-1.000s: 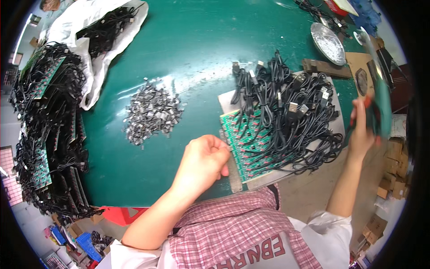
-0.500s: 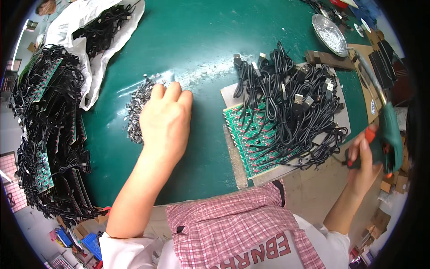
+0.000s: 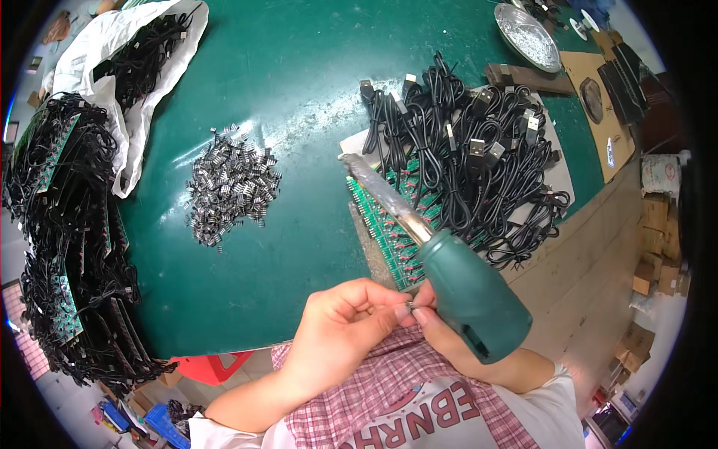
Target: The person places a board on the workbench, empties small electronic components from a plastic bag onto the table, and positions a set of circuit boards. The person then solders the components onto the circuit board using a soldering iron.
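Observation:
My left hand (image 3: 340,329) is closed, thumb and forefinger pinching a tiny metal connector (image 3: 409,305) near the table's front edge. The fingertips of my right hand (image 3: 449,344) meet it at the same small part. My right hand also grips a green soldering gun (image 3: 475,295), whose body hides much of that hand. Its long metal barrel (image 3: 389,198) points up and left across a green circuit board panel (image 3: 381,236). Bundled black USB cables (image 3: 479,165) lie over that panel. Left of it is a pile of small metal connectors (image 3: 232,187).
Stacked boards with black cables (image 3: 75,247) line the table's left edge. Behind them lies a white sack (image 3: 172,67) holding more cables. At the far right are a metal dish (image 3: 527,37), a brown block (image 3: 535,80) and a cardboard sheet (image 3: 598,120).
My left hand has left the connector pile and come to the front edge with a connector. My right hand has brought the soldering gun in from the right, over the board panel.

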The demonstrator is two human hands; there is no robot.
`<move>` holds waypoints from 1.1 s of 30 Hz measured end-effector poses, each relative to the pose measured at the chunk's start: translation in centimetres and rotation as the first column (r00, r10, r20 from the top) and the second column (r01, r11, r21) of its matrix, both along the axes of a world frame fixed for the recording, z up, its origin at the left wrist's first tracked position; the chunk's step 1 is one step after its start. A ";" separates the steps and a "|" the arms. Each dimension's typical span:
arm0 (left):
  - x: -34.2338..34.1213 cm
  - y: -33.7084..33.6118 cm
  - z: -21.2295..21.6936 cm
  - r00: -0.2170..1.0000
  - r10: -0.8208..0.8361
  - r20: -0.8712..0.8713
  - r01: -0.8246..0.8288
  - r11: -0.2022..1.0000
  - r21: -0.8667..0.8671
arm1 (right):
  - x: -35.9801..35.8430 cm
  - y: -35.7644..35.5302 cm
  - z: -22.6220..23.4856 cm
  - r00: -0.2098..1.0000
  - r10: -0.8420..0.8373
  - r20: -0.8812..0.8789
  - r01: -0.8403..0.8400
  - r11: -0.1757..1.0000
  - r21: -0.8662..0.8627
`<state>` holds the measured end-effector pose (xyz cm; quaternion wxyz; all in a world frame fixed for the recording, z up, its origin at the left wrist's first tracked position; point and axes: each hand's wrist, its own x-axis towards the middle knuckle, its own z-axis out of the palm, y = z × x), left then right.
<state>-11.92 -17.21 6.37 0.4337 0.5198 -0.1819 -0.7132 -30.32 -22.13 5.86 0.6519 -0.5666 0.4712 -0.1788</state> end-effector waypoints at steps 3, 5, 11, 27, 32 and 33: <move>-0.4 0.3 0.8 0.999 0.051 -0.011 -0.050 0.999 0.011 | 0.0 0.0 -0.2 0.996 0.074 -0.047 -0.077 0.995 -0.060; -0.2 0.2 1.4 0.998 0.057 0.000 -0.057 0.997 0.046 | -0.1 -0.1 -0.2 0.998 0.043 -0.045 -0.045 0.999 -0.029; 1.5 -0.5 2.7 0.816 -0.331 0.474 0.371 0.929 0.011 | -0.4 -0.7 -0.2 0.978 0.206 0.007 -0.203 0.968 -0.147; 2.7 -6.1 -1.5 0.837 -0.275 0.473 0.184 0.956 0.229 | -7.7 2.8 -2.1 0.925 0.209 -0.317 -0.273 0.947 -0.171; 2.8 -6.3 -1.6 0.840 -0.291 0.458 0.193 0.949 0.248 | -8.3 3.8 -3.2 0.925 0.156 -0.346 -0.237 0.949 -0.207; 2.7 -6.3 -1.6 0.845 -0.279 0.456 0.185 0.953 0.239 | -8.2 3.7 -3.2 0.918 0.165 -0.360 -0.265 0.932 -0.249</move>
